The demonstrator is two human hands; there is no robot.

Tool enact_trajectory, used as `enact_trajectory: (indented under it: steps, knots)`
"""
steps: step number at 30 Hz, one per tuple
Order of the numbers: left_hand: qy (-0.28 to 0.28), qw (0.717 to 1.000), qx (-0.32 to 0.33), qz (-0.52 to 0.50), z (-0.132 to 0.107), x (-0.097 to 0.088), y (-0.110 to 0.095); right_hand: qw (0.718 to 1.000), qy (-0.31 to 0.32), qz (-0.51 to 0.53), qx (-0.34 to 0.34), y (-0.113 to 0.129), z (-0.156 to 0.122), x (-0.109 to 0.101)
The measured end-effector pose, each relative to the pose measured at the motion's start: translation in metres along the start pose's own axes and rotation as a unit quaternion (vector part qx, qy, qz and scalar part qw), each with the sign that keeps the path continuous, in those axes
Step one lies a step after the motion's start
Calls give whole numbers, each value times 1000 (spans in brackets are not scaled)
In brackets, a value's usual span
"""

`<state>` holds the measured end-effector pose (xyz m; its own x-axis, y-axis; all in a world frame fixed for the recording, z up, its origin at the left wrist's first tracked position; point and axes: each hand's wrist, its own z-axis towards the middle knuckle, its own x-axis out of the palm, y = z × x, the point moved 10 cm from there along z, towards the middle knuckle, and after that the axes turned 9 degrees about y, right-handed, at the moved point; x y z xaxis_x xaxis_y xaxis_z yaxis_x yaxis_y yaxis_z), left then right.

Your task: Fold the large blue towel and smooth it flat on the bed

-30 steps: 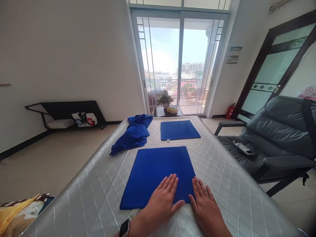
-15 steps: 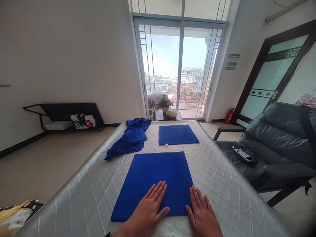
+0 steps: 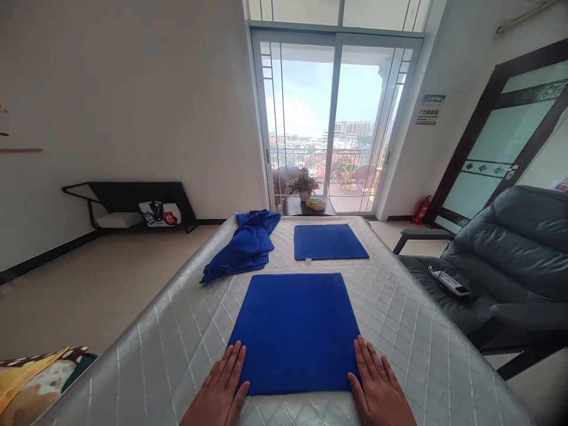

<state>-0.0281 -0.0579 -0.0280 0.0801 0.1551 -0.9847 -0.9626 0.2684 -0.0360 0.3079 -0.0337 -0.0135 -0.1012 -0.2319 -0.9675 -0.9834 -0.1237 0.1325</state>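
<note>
A flat blue cloth [image 3: 297,331], squared off at its corners, lies in front of me on the quilted silver mattress [image 3: 173,343]. At its near left corner, my left hand [image 3: 224,378] rests flat with fingers stretched out, touching the edge. Along the right edge lies my right hand [image 3: 377,378], also flat, its fingertips on the cloth's border. Farther back sits a smaller folded blue cloth [image 3: 331,241] with a white tag on its near edge. To the left of that is a crumpled pile of blue cloth [image 3: 246,245].
A grey recliner [image 3: 510,254] holding a power strip [image 3: 450,281] stands on the right. Beyond the mattress, a small table [image 3: 295,207] carries a potted plant [image 3: 304,184]. A black rack [image 3: 142,192] with a bag leans by the left wall. Patterned fabric [image 3: 39,378] shows at lower left.
My left hand has slid left from the middle of the cloth to its left edge. My right hand stays at the right edge. The view has turned slightly left.
</note>
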Motion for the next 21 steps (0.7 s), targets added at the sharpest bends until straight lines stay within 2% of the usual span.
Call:
enact_trajectory:
  steps: [8, 11, 17, 21]
  knots:
    - [7, 1000, 10, -21, 0, -14, -7, 1000, -27, -2, -11, -4, 2, 4]
    - [21, 999, 8, -38, 0, -11, -6, 999, -36, -3, -18, -3, 0, 3]
    - [89, 993, -37, -62, 1, 1, -1, 998, -47, 3, -45, -1, -3, -1]
    - [86, 994, -22, -63, -1, -4, -4, 998, -49, -3, -43, 0, -3, -1]
